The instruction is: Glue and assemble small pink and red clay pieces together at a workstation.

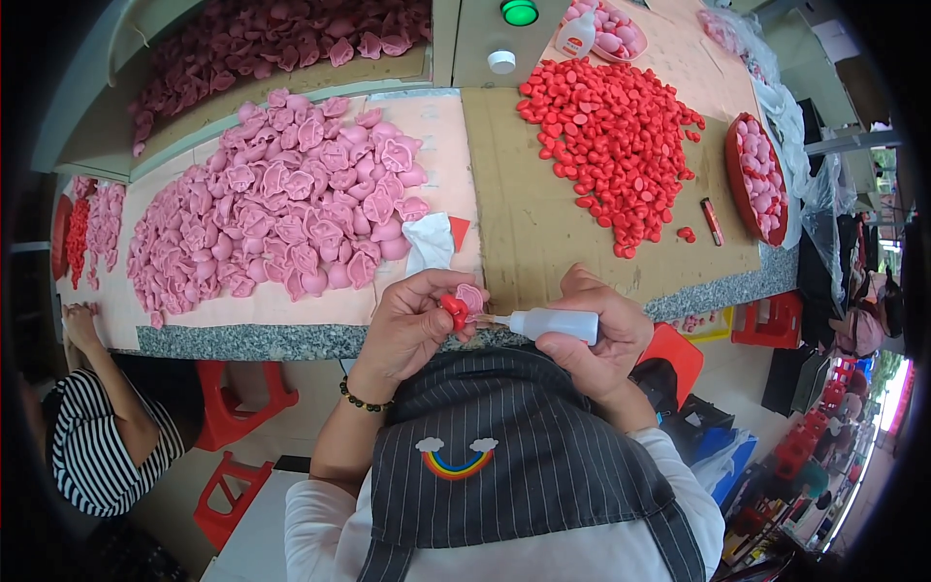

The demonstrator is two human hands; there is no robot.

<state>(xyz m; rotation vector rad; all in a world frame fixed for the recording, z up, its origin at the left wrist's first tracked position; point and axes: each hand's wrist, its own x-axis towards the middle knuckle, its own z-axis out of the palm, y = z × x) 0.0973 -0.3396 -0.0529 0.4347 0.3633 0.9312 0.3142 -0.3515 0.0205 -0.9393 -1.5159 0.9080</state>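
Just past the table's near edge, my left hand (pixel 407 320) pinches a small glossy red part (pixel 454 310) together with a pink cupped piece (pixel 470 296) with a ruffled rim. My right hand (pixel 611 339) grips a translucent white squeeze bottle (pixel 562 325) lying sideways. Its narrow nozzle points left at the pieces in my left hand; whether it touches them I cannot tell. A big heap of pink cupped pieces (pixel 281 204) spreads over the pink paper at left. On brown cardboard to the right lies a heap of small red parts (pixel 616 145).
A white cloth (pixel 429 242) and a red scrap (pixel 460 233) lie beside the pink heap. Right of the red heap are a small red tube (pixel 713 221) and a red basket (pixel 729 175) of pink pieces. A co-worker in stripes (pixel 107 436) sits at left, near red stools (pixel 242 398).
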